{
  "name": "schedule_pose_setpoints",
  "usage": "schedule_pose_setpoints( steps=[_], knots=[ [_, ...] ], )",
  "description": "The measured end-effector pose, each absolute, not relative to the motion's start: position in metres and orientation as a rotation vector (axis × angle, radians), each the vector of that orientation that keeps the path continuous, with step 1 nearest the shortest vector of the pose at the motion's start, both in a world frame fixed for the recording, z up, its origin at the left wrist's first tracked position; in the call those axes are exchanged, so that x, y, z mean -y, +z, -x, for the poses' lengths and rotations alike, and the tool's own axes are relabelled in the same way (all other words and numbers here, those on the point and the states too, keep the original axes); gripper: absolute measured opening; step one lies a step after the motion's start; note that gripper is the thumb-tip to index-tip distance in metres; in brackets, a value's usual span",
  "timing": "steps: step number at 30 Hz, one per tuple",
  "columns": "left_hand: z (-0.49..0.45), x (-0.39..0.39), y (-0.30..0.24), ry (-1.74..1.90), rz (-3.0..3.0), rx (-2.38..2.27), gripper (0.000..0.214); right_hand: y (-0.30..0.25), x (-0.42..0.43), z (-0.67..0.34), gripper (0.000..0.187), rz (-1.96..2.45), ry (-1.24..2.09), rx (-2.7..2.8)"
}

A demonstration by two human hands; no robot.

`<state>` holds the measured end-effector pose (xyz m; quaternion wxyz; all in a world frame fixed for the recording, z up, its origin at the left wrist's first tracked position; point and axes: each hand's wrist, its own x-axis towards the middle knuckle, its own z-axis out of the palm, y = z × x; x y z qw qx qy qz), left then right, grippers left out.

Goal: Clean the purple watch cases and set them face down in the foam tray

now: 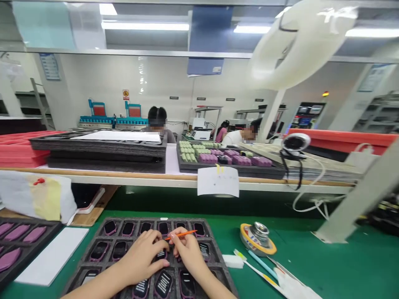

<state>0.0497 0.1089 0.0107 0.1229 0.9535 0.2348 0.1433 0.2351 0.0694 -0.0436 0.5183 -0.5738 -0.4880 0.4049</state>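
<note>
A dark foam tray (215, 249) lies on the green mat in front of me, its pockets filled with several small black parts edged in purple (128, 228). My left hand (141, 257) rests on the tray with fingers curled down over one part in the middle row. My right hand (187, 251) sits beside it, fingers pinched round a thin orange stick (182, 234) that points up and to the right. Both hands meet over the same part, which they mostly hide.
A second tray with purple parts (18, 238) and a white sheet (51, 255) lie at left. A round tape holder (258, 240), a white block (233, 261) and brushes (255, 265) lie at right. A shelf (174, 178) with stacked trays runs across; people sit beyond it.
</note>
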Motion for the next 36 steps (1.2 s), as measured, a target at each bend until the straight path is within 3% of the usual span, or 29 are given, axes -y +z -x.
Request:
schedule_pose_setpoints(
  steps=[6, 21, 36],
  knots=[
    [-0.036, -0.118, 0.0, 0.522, -2.603, -0.7, 0.02, -0.034, -0.07, -0.226, 0.028, 1.393, 0.954, 1.162],
    [-0.034, -0.12, -0.001, 0.583, -2.754, -0.829, 0.036, -0.02, -0.07, -0.227, 0.028, 1.328, 1.051, 1.257],
    [-0.029, -0.137, -0.02, 0.649, -2.7, -0.908, 0.052, -0.015, -0.066, -0.228, 0.027, 1.386, 0.903, 1.34]
  ],
)
